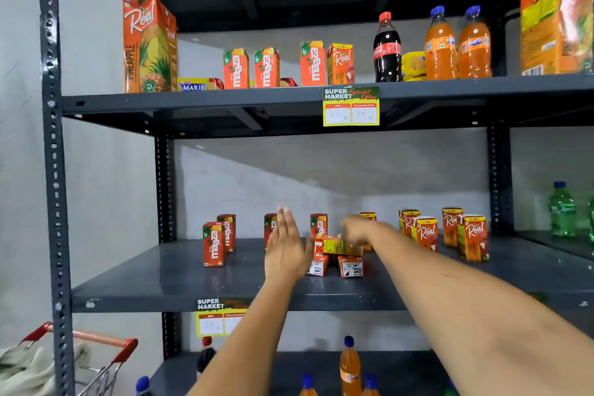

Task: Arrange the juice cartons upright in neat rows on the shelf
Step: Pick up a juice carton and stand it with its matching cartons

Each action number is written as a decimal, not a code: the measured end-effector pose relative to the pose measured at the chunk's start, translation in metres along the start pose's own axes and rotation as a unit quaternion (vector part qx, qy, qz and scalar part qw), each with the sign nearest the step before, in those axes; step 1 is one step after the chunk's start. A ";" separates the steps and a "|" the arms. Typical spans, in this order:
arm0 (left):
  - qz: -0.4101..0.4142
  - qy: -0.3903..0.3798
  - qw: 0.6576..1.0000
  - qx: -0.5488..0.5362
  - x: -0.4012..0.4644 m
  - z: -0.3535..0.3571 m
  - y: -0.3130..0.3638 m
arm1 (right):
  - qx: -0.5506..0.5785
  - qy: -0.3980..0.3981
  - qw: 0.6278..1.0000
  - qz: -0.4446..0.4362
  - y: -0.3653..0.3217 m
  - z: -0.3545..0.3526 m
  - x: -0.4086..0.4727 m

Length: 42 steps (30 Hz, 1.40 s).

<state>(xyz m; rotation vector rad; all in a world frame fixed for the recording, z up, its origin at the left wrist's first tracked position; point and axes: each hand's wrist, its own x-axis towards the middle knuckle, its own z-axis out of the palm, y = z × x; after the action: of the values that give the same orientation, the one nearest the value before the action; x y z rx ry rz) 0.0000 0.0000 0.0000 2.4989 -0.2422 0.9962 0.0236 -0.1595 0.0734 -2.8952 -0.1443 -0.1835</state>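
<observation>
Fingers of the left hand (286, 246) are spread flat and hold nothing, hovering just left of the toppled juice cartons (336, 255) mid-shelf (167, 273). Right hand (356, 230) curls over the top carton (334, 244) of the pile; it is blurred, so whether it grips I cannot tell. To do this well, lift that top carton clear first, stand it on its base, then align it with the upright Maaza cartons (214, 243) and Real cartons (472, 236) behind.
</observation>
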 end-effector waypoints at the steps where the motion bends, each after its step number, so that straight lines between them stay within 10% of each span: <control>1: -0.025 -0.031 0.999 0.009 -0.012 0.006 -0.003 | 0.002 -0.012 1.000 0.002 0.002 -0.002 0.001; 5: 0.006 -0.026 0.988 0.150 -0.063 0.032 -0.022 | 0.011 -0.052 0.998 0.030 0.011 -0.006 0.004; 23: 0.104 -0.035 0.976 0.186 -0.068 0.022 -0.036 | 0.283 -0.222 0.910 0.207 0.033 -0.010 0.018; 30: 0.105 -0.013 0.980 0.167 -0.068 0.027 -0.038 | 0.632 -0.136 0.749 0.146 0.062 0.020 -0.002; 36: 0.109 -0.004 0.979 0.170 -0.067 0.032 -0.041 | 0.883 -0.059 0.465 -0.004 0.074 0.054 -0.006; 42: 0.103 -0.010 0.980 0.173 -0.065 0.036 -0.043 | 0.904 -0.075 0.410 -0.092 0.078 0.059 -0.001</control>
<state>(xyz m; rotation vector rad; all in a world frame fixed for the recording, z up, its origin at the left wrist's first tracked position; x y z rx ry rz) -0.0118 0.0216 -0.0818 2.8434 -0.3668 1.1820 0.0385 -0.2210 -0.0010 -0.6110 -0.3627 0.1688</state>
